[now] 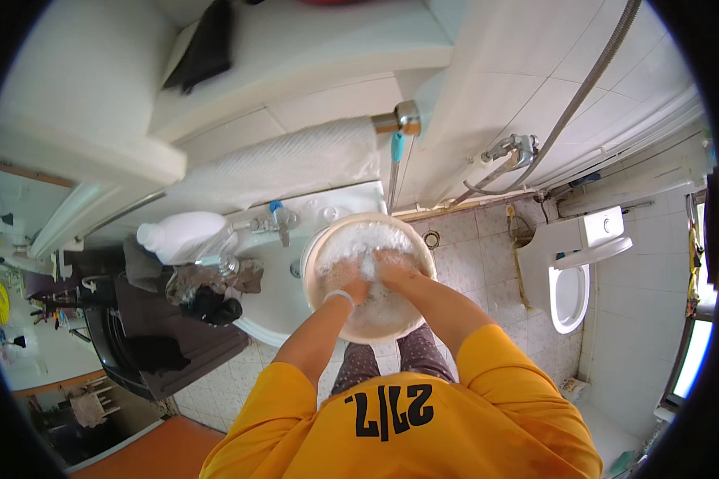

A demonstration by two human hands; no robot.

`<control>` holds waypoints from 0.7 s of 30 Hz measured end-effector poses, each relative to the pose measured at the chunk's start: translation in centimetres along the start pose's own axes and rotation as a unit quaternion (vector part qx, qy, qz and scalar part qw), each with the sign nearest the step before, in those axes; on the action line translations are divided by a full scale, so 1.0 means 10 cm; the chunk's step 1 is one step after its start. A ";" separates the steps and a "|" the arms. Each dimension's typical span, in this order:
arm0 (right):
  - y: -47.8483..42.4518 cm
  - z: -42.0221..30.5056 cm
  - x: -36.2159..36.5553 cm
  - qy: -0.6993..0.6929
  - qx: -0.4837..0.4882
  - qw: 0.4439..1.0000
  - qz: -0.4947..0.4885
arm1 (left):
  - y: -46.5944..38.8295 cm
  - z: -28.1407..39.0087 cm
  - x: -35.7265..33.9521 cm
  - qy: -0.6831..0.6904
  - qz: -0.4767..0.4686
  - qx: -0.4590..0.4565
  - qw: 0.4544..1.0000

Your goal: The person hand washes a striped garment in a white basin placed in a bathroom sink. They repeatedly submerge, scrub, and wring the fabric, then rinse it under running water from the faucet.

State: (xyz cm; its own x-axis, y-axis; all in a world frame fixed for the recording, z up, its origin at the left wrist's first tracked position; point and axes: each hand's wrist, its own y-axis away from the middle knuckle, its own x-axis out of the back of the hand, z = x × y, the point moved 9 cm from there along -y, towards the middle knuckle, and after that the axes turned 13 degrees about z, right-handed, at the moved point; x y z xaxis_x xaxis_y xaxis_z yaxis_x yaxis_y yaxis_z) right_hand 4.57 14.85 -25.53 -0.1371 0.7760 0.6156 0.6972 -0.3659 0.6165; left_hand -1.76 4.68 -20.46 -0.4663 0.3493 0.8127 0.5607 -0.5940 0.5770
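Observation:
A cream plastic basin of sudsy water rests over the right side of a white washbasin. Both my hands are down in it. My left hand, with a white band at the wrist, is partly under the water. Beside it, my right hand dips its fingers into thick white foam. Suds and cloudy water hide the fingers, so whether they grip anything is not visible.
Left of the washbasin's tap lie a white plastic bottle and dark wet cloths. A white towel hangs behind. To the right are a wall mixer tap with a hose and a toilet.

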 end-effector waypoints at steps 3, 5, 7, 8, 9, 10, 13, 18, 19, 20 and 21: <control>-0.50 0.33 -0.30 -0.004 -0.056 0.998 -0.032 | -0.18 -0.05 -0.10 -0.026 -0.158 -0.009 0.987; -0.95 0.62 -0.60 -0.006 -0.071 0.996 -0.054 | -0.31 -0.14 -0.36 -0.035 -0.185 -0.038 0.981; -1.19 0.73 -0.76 -0.011 -0.083 0.993 -0.077 | -0.49 -0.25 -0.45 -0.003 -0.192 -0.055 0.980; -1.21 0.52 -0.59 -0.107 -0.043 0.991 -0.065 | -0.58 -0.32 -0.44 0.040 -0.173 -0.059 0.982; -1.14 0.22 -0.27 -0.198 0.004 0.978 -0.060 | -0.66 -0.40 -0.38 0.094 -0.124 -0.052 0.987; -0.95 -0.07 0.09 -0.291 0.043 0.954 -0.056 | -0.71 -0.44 -0.28 0.140 -0.060 -0.047 0.987; -0.13 -0.47 1.16 -0.369 0.074 0.913 0.156 | -0.37 -0.22 0.60 0.246 0.244 -0.087 0.934; 0.38 -0.74 1.22 -0.172 0.069 0.973 0.138 | 0.80 -0.03 1.21 0.344 0.372 -0.166 0.846; 0.54 -0.86 1.22 -0.102 0.088 0.982 0.134 | 0.83 -0.08 1.14 0.296 0.383 -0.118 0.867; 0.67 -0.87 1.12 -0.030 0.134 0.972 0.188 | 0.83 -0.11 1.08 0.247 0.390 -0.069 0.885; 0.82 -0.83 1.00 0.041 0.178 0.953 0.241 | 0.85 -0.12 1.02 0.199 0.390 -0.023 0.899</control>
State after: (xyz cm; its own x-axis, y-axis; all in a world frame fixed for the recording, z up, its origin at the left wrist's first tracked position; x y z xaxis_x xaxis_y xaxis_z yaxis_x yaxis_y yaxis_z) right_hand 3.08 15.36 -10.32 0.2146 0.5131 0.8311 0.8854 -0.4613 0.0561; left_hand -2.55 2.31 -7.39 -0.1560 -0.4675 0.8701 0.7991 -0.5776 -0.1670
